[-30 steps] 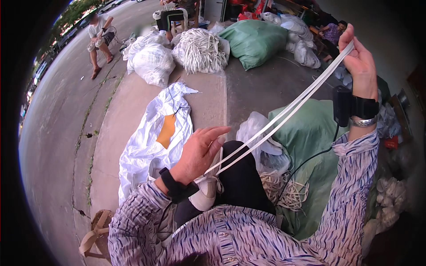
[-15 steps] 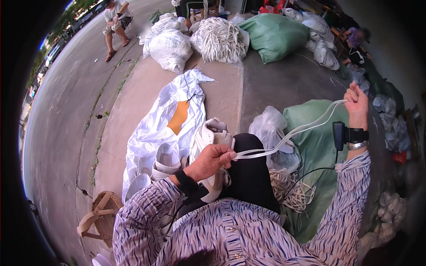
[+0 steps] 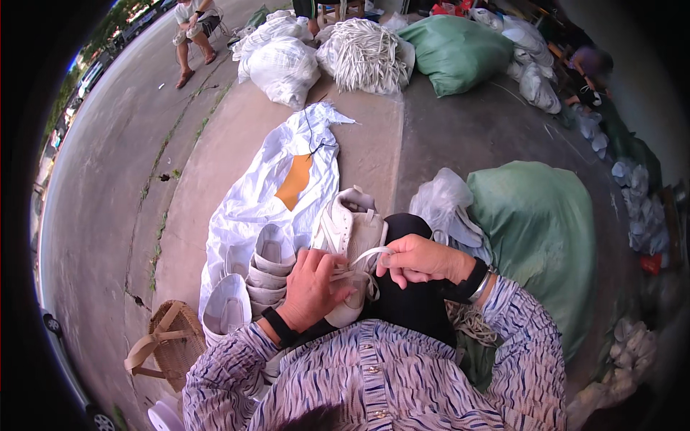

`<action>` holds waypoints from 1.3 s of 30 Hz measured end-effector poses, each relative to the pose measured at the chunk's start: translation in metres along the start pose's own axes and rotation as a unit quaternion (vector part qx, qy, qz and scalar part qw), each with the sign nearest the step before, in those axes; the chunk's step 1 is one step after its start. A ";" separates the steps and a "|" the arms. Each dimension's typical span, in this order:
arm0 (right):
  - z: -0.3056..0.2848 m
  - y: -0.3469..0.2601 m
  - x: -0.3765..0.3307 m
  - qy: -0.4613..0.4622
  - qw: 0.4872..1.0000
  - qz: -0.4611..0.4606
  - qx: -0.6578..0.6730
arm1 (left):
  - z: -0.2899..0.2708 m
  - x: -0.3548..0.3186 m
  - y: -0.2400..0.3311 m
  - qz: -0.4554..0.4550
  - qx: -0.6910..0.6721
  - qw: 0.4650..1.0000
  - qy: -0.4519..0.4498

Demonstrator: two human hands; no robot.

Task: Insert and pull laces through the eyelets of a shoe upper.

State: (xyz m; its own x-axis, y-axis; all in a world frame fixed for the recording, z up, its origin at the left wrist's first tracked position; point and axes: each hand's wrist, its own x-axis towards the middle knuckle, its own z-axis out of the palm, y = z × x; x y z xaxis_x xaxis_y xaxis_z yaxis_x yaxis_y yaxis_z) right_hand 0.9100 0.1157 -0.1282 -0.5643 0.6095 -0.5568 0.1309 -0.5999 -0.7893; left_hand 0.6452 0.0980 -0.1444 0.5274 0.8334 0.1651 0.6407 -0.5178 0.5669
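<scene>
A white sneaker [image 3: 363, 233] rests against my lap, its toe toward me and its opening facing away. My right hand [image 3: 424, 260] pinches a flat white shoelace [image 3: 371, 253] on the right side of the shoe. My left hand [image 3: 313, 289] is over the left side of the shoe, its fingers curled on the lace near the tongue. Between the two hands the lace makes a short curve. Another loop of lace hangs over the toe. My left fingers partly hide the eyelets.
On my left stand stacked white shoes [image 3: 267, 269] beside a white plastic sheet [image 3: 241, 194] and a wicker basket [image 3: 177, 341]. A green sack [image 3: 535, 223] and loose laces [image 3: 471, 323] lie on my right. Filled sacks [image 3: 284, 72] line the far side, where a person [image 3: 194, 21] sits.
My right hand has come in from far right to the shoe, and the long stretched lace is now short and curved. My left hand has shifted left and down over the shoe.
</scene>
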 end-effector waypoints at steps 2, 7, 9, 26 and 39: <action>-0.008 -0.023 0.001 0.070 0.988 -0.073 0.120 | 0.008 -0.009 -0.005 0.023 0.015 0.999 0.025; -0.041 -0.054 -0.010 0.254 0.924 -0.194 0.210 | 0.015 -0.013 -0.010 0.008 0.020 0.999 0.024; -0.025 -0.031 -0.007 0.178 0.978 -0.102 0.023 | 0.013 -0.013 -0.009 0.004 0.008 1.000 0.016; 0.059 0.025 0.013 0.235 0.925 -0.011 -0.299 | -0.004 0.010 -0.020 0.179 0.039 0.983 -0.012; 0.059 0.044 0.021 0.157 0.981 0.033 -0.105 | 0.010 0.016 0.009 0.141 0.124 0.981 -0.053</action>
State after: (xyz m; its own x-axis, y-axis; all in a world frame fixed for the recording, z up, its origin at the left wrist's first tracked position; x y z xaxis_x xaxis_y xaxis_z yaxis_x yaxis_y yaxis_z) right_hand 0.8558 0.0717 -0.1599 -0.2737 0.7225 -0.6350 0.3433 -0.5433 -0.7661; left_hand 0.6650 0.1048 -0.1451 0.7493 0.6328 0.1952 0.5706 -0.7665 0.2948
